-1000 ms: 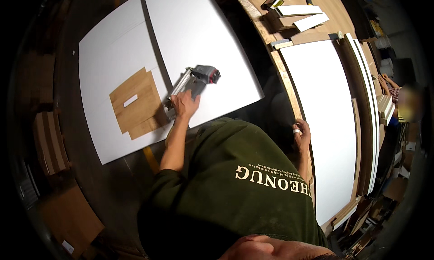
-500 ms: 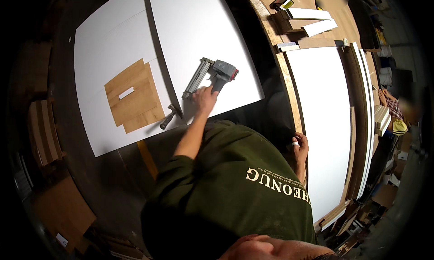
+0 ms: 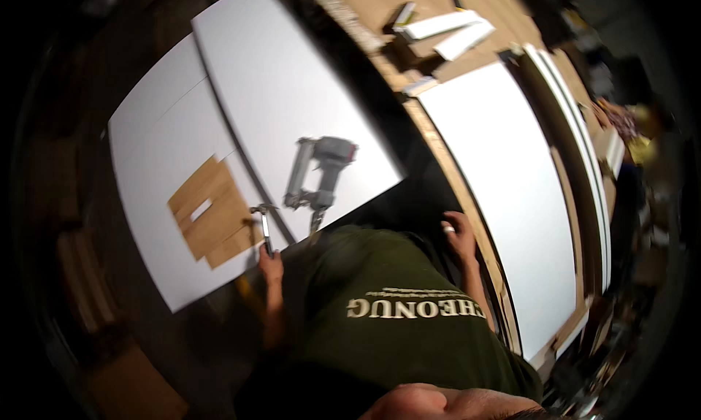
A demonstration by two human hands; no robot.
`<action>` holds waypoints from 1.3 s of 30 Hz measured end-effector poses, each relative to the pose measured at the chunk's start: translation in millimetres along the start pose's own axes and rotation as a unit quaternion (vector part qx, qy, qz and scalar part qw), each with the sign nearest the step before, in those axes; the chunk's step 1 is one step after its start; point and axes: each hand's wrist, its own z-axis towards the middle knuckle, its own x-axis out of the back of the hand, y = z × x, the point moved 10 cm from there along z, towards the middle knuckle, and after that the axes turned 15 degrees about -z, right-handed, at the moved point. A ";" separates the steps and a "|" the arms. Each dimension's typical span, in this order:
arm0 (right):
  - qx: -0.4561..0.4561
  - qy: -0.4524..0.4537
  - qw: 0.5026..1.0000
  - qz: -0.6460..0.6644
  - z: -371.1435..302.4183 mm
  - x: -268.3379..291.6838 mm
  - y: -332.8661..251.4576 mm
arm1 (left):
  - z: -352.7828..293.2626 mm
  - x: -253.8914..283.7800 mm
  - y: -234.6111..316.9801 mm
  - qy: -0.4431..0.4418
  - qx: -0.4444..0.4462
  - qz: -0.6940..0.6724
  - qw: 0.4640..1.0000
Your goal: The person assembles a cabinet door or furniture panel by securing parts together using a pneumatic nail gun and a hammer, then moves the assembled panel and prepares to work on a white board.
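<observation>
My left hand (image 3: 271, 266) grips a hammer (image 3: 266, 230) by the end of its dark handle, with the head pointing away from me over the white panel (image 3: 153, 120). To the right of the hammer a grey nail gun (image 3: 321, 173) lies on a second white panel (image 3: 270, 69), with no hand on it. My right hand (image 3: 460, 236) hangs beside the edge of the right-hand workbench, its fingers loosely bent and holding nothing I can see; something white is around one finger. A wood-grain sheet (image 3: 212, 234) with a small white strip (image 3: 201, 209) on it lies left of the hammer.
On the right bench (image 3: 420, 124) lies a long white board (image 3: 504, 193), with long edged panels (image 3: 577, 135) beyond it. White-faced offcuts (image 3: 445, 31) sit at the far end. Another person (image 3: 621, 120) is at the far right. A dark gap separates bench and panels.
My left hand has let go of the nail gun and taken hold of the hammer, whose head now points away from me. My right hand has shifted slightly left, and the whole view has turned.
</observation>
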 end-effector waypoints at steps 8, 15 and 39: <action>-0.037 -0.062 0.991 -0.109 17.9 34.7 -22.6 | 130.0 -80.2 61.0 -0.091 -0.115 0.041 0.988; -0.267 0.165 0.943 -0.110 -100.2 136.9 90.2 | 14.4 -205.4 307.8 -0.132 -0.427 0.099 0.889; -0.131 0.181 0.955 -0.193 -121.4 317.4 252.3 | -305.2 -544.6 484.3 -0.334 -0.659 0.040 0.673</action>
